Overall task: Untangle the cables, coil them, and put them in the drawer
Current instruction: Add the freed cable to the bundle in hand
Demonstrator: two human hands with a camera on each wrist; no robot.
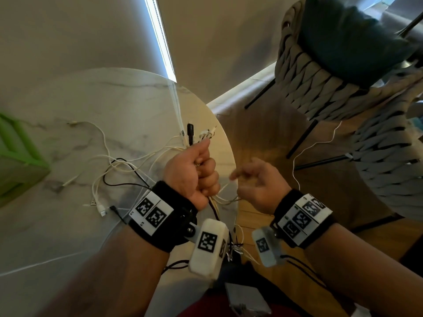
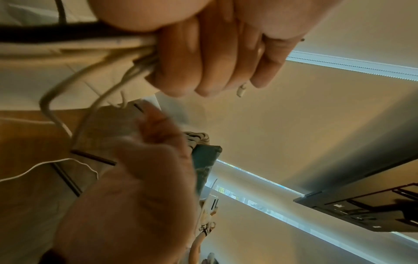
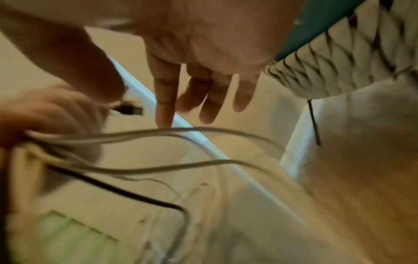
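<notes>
Left hand: the left hand (image 1: 194, 173) is at the frame's centre, closed in a tight fist around a bundle of cables (image 1: 211, 200); strands come out below the fist and plug ends stick up above it.
Right hand: the right hand (image 1: 256, 186) is just right of the fist, fingers loosely spread and blurred; in the right wrist view the fingertips (image 3: 164, 121) hover at a white strand with nothing clearly gripped.
Thin cable: a thin white cable (image 1: 304, 149) runs from near the right hand up toward the chair, right of centre.
Loose cables: white and black loops (image 1: 109, 165) lie on the table (image 1: 57, 225), left of the fist.
Green item: a green object (image 1: 16, 156) sits at the left edge; whether it is the drawer is unclear.
Chair: a woven chair (image 1: 332, 88) stands at upper right.
</notes>
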